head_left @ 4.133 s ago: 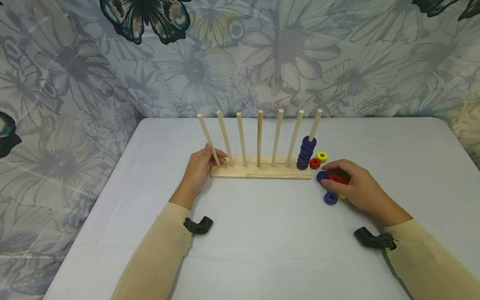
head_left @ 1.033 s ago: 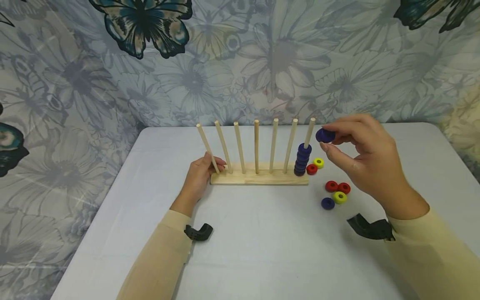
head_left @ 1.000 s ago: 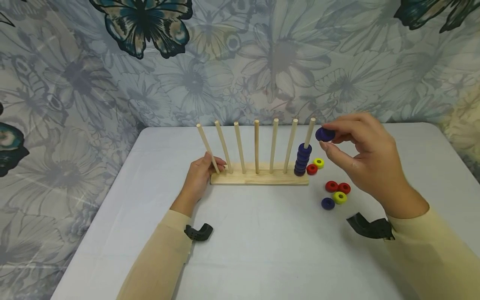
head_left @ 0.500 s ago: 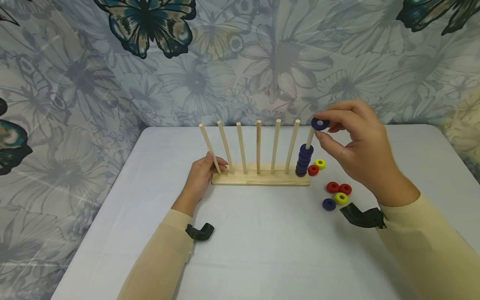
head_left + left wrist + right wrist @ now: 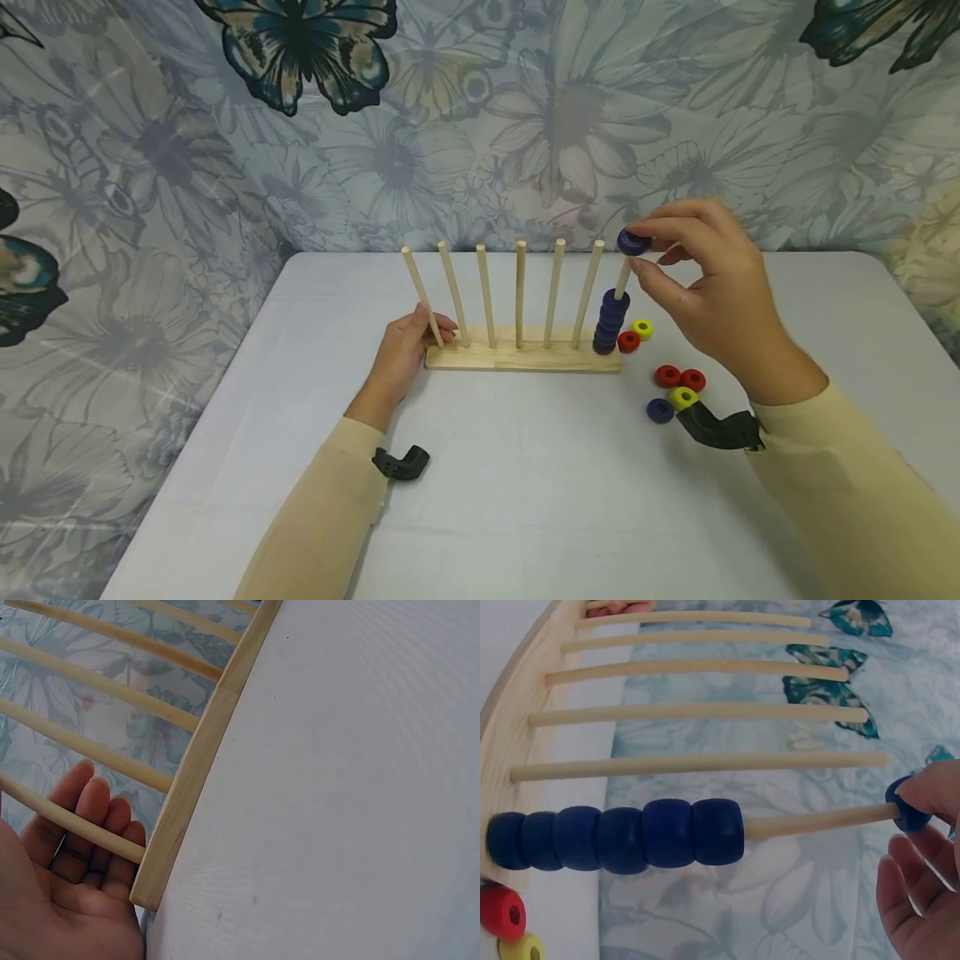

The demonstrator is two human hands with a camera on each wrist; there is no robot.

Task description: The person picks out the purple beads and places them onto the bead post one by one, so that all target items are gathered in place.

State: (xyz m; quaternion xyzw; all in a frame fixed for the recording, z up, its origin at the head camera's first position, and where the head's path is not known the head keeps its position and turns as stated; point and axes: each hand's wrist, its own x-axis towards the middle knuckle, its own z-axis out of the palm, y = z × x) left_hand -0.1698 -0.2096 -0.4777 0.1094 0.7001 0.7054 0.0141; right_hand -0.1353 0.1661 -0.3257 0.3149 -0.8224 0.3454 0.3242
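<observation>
A wooden peg rack with a row of upright pegs stands on the table. My left hand is at its left end, with fingers curled loosely round the leftmost peg. Between thumb and fingertips my right hand pinches a blue bead. In the right wrist view that blue bead is at the very tip of the rightmost peg. Lower on the same peg sits a stack of several blue beads, down to the base. The other pegs are bare.
By the rack's right end lie a red bead and a yellow bead. Nearer me are two red beads, another yellow bead and a loose blue bead. A floral cloth hangs behind the table.
My right hand picked up a blue bead from the loose group, raised it, then moved left to the rightmost peg's tip. The bead has tilted flatter. My left hand stays at the rack.
</observation>
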